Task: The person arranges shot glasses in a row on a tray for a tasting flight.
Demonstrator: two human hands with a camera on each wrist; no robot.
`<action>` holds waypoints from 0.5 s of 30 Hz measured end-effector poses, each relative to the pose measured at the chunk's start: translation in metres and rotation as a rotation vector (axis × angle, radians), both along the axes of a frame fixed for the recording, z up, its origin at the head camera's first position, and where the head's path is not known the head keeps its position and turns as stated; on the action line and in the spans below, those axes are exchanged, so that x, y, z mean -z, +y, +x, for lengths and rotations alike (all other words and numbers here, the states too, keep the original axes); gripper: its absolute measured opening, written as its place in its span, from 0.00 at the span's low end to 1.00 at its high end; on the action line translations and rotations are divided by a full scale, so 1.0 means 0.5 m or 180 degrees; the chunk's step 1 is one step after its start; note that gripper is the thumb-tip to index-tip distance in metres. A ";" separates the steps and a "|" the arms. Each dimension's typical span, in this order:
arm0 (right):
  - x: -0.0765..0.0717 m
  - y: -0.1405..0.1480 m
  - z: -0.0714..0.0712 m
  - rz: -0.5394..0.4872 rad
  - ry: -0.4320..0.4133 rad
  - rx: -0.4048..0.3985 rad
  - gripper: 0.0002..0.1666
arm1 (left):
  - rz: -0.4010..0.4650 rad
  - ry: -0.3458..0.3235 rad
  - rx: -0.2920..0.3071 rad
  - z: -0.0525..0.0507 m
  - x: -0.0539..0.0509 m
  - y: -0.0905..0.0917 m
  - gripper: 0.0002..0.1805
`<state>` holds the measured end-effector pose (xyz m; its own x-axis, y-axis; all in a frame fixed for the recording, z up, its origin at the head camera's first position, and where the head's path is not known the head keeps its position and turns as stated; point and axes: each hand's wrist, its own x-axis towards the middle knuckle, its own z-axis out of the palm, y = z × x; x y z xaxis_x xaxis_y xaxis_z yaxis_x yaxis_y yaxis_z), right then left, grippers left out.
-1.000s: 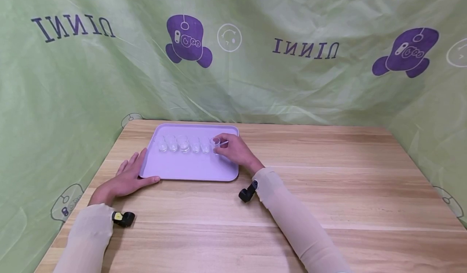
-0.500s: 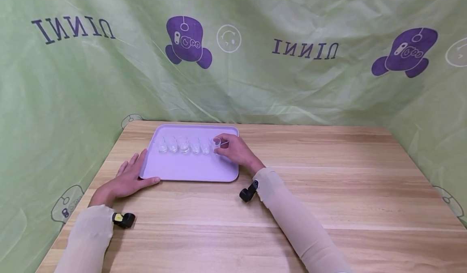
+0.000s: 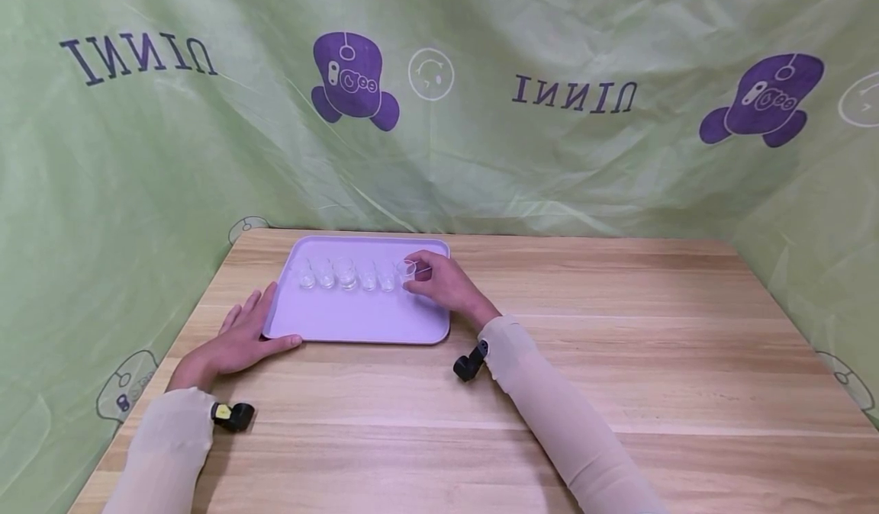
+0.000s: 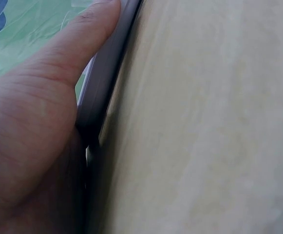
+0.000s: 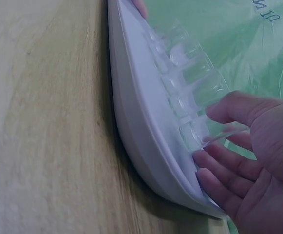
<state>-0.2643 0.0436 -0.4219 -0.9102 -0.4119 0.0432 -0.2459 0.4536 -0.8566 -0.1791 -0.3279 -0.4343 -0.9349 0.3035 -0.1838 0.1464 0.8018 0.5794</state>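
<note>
On a lilac tray [image 3: 357,319] stands a row of several small clear shot glasses [image 3: 347,274], upright and close together. The right hand [image 3: 442,277] holds the rightmost glass [image 3: 406,271] between thumb and fingers, its base at the tray. In the right wrist view the thumb lies on one side of that glass [image 5: 192,134], with the fingers on the other. The left hand [image 3: 240,338] rests spread at the tray's front left corner. Its thumb lies along the front edge, as the left wrist view also shows, and its other fingers reach up the left side.
The tray sits at the back left of a wood-grain table [image 3: 584,392]. A green printed cloth [image 3: 481,155] hangs behind the table and along its sides. Small black cameras [image 3: 470,363] are strapped to both sleeves.
The right hand shifts only very slightly at the rightmost glass. The left hand, the tray and the other glasses keep their places.
</note>
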 end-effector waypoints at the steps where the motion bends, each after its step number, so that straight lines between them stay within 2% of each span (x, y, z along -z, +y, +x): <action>1: 0.000 0.002 0.000 -0.0023 -0.0007 -0.0005 0.28 | 0.0005 0.0001 0.0001 0.000 0.000 0.000 0.64; 9: -0.003 0.024 0.007 -0.0050 -0.0019 0.0001 0.38 | 0.0136 0.0088 0.0009 0.000 0.003 -0.001 0.64; 15: -0.011 0.062 0.020 -0.0058 0.0030 0.0085 0.40 | 0.0180 0.0125 0.0029 -0.002 0.010 -0.005 0.63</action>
<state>-0.2541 0.0747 -0.4166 -0.9204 -0.3866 0.0592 -0.2421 0.4443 -0.8625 -0.1802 -0.3303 -0.4391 -0.9383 0.3208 -0.1293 0.1770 0.7665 0.6174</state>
